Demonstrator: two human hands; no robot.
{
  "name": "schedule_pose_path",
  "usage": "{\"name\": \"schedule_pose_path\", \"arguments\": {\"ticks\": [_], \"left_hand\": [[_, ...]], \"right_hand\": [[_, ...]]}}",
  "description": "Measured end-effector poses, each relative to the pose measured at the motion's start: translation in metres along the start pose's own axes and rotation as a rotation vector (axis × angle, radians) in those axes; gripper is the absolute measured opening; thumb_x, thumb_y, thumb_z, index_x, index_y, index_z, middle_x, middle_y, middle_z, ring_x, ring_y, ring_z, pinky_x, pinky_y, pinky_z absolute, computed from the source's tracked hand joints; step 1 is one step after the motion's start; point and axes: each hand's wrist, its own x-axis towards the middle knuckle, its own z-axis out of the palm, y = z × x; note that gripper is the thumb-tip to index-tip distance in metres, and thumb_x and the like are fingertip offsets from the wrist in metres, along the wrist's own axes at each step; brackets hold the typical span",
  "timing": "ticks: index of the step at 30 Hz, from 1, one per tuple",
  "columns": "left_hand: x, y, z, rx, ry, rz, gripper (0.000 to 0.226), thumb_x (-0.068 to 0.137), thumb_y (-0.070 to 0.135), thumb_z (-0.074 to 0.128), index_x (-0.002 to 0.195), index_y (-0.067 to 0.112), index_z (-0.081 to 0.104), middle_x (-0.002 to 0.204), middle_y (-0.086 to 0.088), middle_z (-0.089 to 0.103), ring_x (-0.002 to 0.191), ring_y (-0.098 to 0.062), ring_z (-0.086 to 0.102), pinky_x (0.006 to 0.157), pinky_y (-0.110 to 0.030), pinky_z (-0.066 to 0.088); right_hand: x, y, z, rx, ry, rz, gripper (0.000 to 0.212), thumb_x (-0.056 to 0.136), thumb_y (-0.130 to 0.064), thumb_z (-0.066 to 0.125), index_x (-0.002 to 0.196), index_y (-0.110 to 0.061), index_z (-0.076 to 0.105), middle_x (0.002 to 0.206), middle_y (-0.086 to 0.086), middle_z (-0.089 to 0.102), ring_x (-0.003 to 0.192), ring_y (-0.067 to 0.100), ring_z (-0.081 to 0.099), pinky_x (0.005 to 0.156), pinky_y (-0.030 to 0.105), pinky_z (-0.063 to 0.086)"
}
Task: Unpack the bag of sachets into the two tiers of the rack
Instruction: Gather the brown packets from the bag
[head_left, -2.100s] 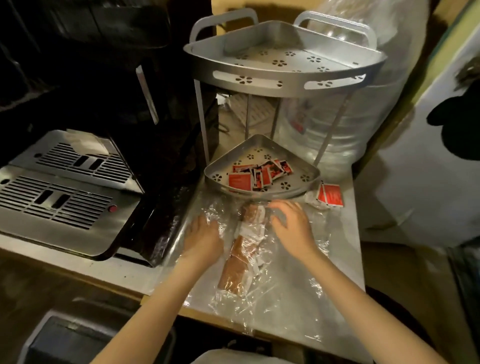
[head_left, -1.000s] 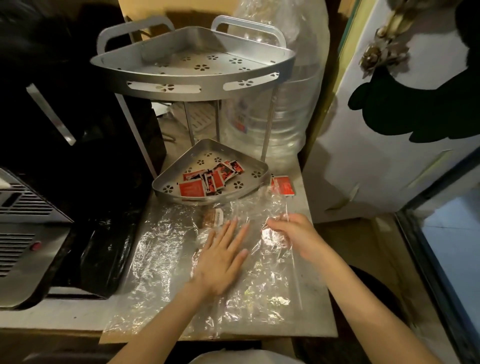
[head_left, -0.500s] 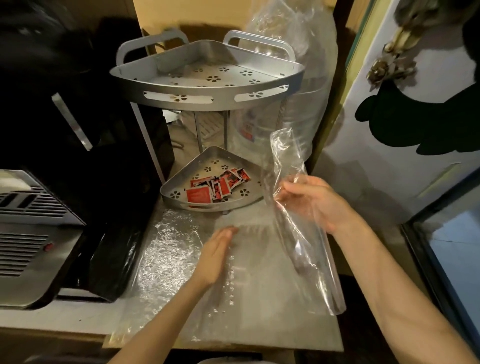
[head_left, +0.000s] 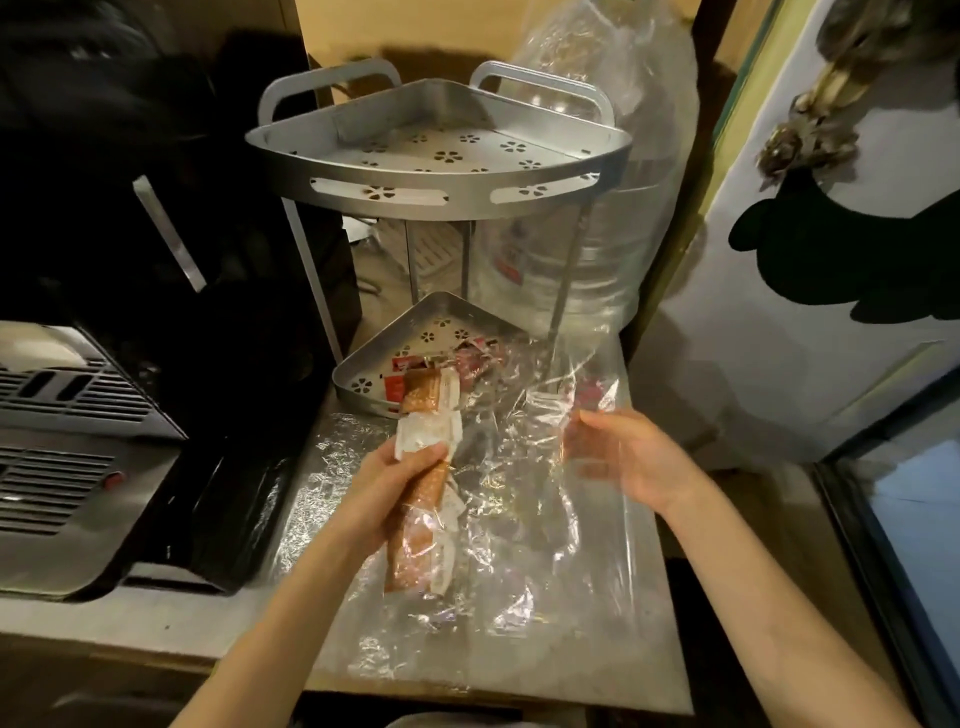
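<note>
Nearest me, my left hand (head_left: 400, 483) is clamped round a strip of brown and white sachets (head_left: 423, 483), lifted just in front of the rack (head_left: 441, 182), I'd guess to keep them together. My right hand (head_left: 623, 457) pinches the clear bag (head_left: 524, 457) beside them, probably holding it open. Red sachets (head_left: 470, 358) sit in the rack's bottom tier (head_left: 363, 384); the top tier (head_left: 467, 200) looks bare.

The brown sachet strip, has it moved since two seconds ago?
Yes. The brown sachet strip lay flat on the counter in front of the rack; the left hand now holds it raised, its top end overlapping the rack's lower tier.
</note>
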Motion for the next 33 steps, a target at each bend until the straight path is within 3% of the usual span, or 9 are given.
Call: {"name": "schedule_pose_path", "arguments": {"ticks": [4, 7, 10, 12, 16, 21, 23, 27, 33], "left_hand": [[-0.001, -0.013, -0.009, 0.258, 0.128, 0.076, 0.042, 0.073, 0.015, 0.073, 0.110, 0.009, 0.055, 0.082, -0.006, 0.072, 0.060, -0.015, 0.069, 0.050, -0.022, 0.053], [0.001, -0.025, -0.005, 0.558, 0.245, 0.124, 0.035, 0.076, 0.021, 0.072, 0.103, 0.015, 0.052, 0.083, 0.004, 0.065, 0.064, -0.007, 0.064, 0.050, -0.015, 0.046], [0.005, -0.037, -0.001, 0.828, 0.330, 0.181, 0.034, 0.078, 0.022, 0.070, 0.104, 0.016, 0.049, 0.091, 0.004, 0.058, 0.078, -0.010, 0.060, 0.062, -0.020, 0.048], [0.009, -0.044, -0.002, 0.984, 0.390, 0.202, 0.041, 0.075, 0.024, 0.071, 0.109, 0.012, 0.051, 0.108, -0.006, 0.056, 0.100, -0.021, 0.056, 0.085, -0.035, 0.050], [0.008, -0.048, 0.000, 1.042, 0.436, 0.221, 0.085, 0.073, 0.025, 0.073, 0.141, 0.015, 0.022, 0.142, -0.012, 0.030, 0.132, -0.027, 0.028, 0.109, -0.043, 0.028], [0.018, -0.048, 0.008, 1.347, 0.386, 0.531, 0.064, 0.087, 0.040, 0.051, 0.142, 0.021, 0.025, 0.153, -0.007, 0.019, 0.141, -0.027, 0.012, 0.114, -0.044, 0.009], [0.024, -0.047, 0.017, 1.416, 0.298, 0.612, 0.056, 0.093, 0.048, 0.026, 0.142, 0.023, 0.025, 0.153, -0.004, 0.021, 0.142, -0.021, 0.010, 0.112, -0.039, -0.002], [0.042, -0.050, 0.028, 1.534, 0.149, 0.558, 0.083, 0.073, 0.058, -0.029, 0.144, 0.023, -0.005, 0.154, 0.005, -0.004, 0.138, -0.006, -0.012, 0.111, -0.031, -0.014], [0.061, -0.064, 0.024, 1.605, 0.130, 0.447, 0.065, 0.086, 0.051, -0.012, 0.143, 0.021, -0.009, 0.154, 0.004, -0.011, 0.139, -0.010, -0.017, 0.110, -0.032, -0.016]], "right_hand": [[0.008, 0.037, -0.015, -0.070, 0.096, 0.184, 0.018, 0.077, -0.015, 0.065, 0.090, -0.003, 0.066, 0.080, 0.007, 0.072, 0.072, 0.019, 0.069, 0.055, 0.027, 0.055], [0.013, 0.056, -0.021, -0.244, 0.176, 0.233, 0.031, 0.069, -0.023, 0.074, 0.094, -0.005, 0.071, 0.106, 0.014, 0.069, 0.101, 0.024, 0.062, 0.089, 0.034, 0.047], [0.013, 0.064, -0.020, -0.418, 0.213, 0.241, 0.020, 0.074, -0.022, 0.074, 0.087, -0.007, 0.071, 0.091, 0.015, 0.070, 0.080, 0.021, 0.062, 0.074, 0.031, 0.047], [0.014, 0.067, -0.019, -0.518, 0.240, 0.223, 0.014, 0.076, -0.019, 0.073, 0.083, -0.007, 0.070, 0.076, 0.007, 0.069, 0.067, 0.016, 0.061, 0.063, 0.029, 0.046], [0.018, 0.075, -0.019, -0.768, 0.338, 0.133, 0.047, 0.066, -0.021, 0.079, 0.105, -0.015, 0.052, 0.087, 0.005, 0.064, 0.079, 0.019, 0.063, 0.069, 0.034, 0.054], [0.026, 0.059, -0.010, -1.145, 0.511, -0.137, 0.066, 0.074, -0.026, 0.073, 0.130, -0.014, 0.040, 0.126, 0.005, 0.050, 0.119, 0.025, 0.044, 0.094, 0.038, 0.042], [0.033, 0.051, 0.000, -1.251, 0.424, -0.243, 0.054, 0.084, -0.022, 0.062, 0.134, -0.015, 0.042, 0.136, 0.003, 0.046, 0.127, 0.022, 0.037, 0.100, 0.034, 0.035], [0.052, 0.049, 0.019, -1.458, 0.219, -0.319, 0.046, 0.093, -0.020, 0.047, 0.138, -0.015, 0.039, 0.144, 0.002, 0.042, 0.134, 0.018, 0.033, 0.110, 0.031, 0.024], [0.072, 0.058, 0.028, -1.638, 0.223, -0.310, 0.048, 0.094, -0.026, 0.044, 0.140, -0.013, 0.035, 0.143, 0.006, 0.044, 0.133, 0.021, 0.036, 0.111, 0.036, 0.023]]}}
